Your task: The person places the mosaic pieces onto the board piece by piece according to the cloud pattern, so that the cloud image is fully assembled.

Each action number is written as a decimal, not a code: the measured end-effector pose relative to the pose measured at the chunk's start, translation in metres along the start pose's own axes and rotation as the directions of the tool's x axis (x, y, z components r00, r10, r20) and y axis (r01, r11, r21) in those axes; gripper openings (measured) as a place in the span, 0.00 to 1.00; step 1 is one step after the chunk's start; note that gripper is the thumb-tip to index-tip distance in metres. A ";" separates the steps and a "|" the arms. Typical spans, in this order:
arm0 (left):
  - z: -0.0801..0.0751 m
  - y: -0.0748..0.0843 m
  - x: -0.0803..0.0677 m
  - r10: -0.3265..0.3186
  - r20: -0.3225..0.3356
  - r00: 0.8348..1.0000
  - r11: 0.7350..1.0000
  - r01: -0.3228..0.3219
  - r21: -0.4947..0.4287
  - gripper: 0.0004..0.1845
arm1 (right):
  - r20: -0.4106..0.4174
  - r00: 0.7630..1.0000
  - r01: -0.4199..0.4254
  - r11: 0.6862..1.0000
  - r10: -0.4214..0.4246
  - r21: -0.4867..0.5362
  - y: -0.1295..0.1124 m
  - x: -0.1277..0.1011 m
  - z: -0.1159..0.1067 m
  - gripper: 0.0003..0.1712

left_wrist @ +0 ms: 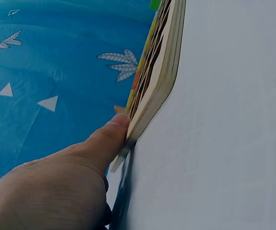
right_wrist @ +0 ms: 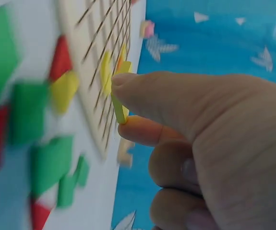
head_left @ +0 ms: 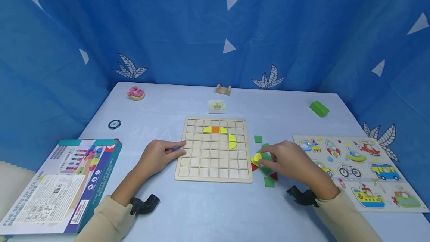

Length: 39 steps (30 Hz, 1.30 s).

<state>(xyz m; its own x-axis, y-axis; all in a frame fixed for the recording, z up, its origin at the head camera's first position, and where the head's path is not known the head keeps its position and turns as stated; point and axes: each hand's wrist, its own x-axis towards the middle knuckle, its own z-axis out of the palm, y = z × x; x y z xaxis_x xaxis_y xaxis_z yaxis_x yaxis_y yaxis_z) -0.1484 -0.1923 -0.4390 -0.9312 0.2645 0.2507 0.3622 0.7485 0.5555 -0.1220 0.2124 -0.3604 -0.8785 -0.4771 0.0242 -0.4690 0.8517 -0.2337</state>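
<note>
A wooden grid board (head_left: 198, 163) lies in the middle of the table. In it sit an orange square (head_left: 215, 130), yellow quarter-round pieces (head_left: 206, 130) on both sides of it, and a yellow half-round shape (head_left: 232, 142) further right. My left hand (head_left: 155, 158) touches the board's left edge with thumb and forefinger extended; the left wrist view shows the thumb (left_wrist: 111, 132) against that edge. Just right of the board, my right hand (head_left: 290, 160) pinches a yellow piece (right_wrist: 119, 109) between thumb and forefinger. Loose green squares (head_left: 270, 182), red triangles (head_left: 274, 176) and another yellow piece (right_wrist: 64, 91) lie beneath.
A patterned card (head_left: 217, 106) and a small wooden stand (head_left: 223, 89) are behind the board. A boxed toy (head_left: 57, 186) lies left, a vehicle picture puzzle (head_left: 349, 160) right. Further back are a green block (head_left: 319, 108), a pink figure (head_left: 136, 92) and a round chip (head_left: 114, 124).
</note>
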 end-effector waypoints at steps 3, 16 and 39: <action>0.000 -0.001 0.000 -0.012 0.015 1.000 1.000 0.012 0.003 0.20 | 0.021 0.998 0.061 0.998 -0.061 0.005 -0.014 0.019 0.001 0.18; -0.002 0.001 0.000 -0.031 0.030 0.999 1.000 0.031 0.001 0.20 | 0.026 0.968 0.247 0.968 -0.248 0.033 -0.070 0.114 0.019 0.16; -0.003 0.002 0.000 -0.051 0.047 0.998 0.999 0.051 0.010 0.20 | 0.031 0.970 0.242 0.970 -0.242 0.021 -0.081 0.165 0.051 0.13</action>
<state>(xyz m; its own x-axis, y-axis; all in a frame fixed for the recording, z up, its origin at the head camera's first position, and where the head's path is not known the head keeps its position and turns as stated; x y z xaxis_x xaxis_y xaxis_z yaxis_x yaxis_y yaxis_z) -0.1476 -0.1926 -0.4356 -0.9494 0.2544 0.1841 0.3140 0.7669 0.5597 -0.2239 0.0537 -0.3871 -0.7354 -0.6757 0.0505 -0.6655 0.7063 -0.2412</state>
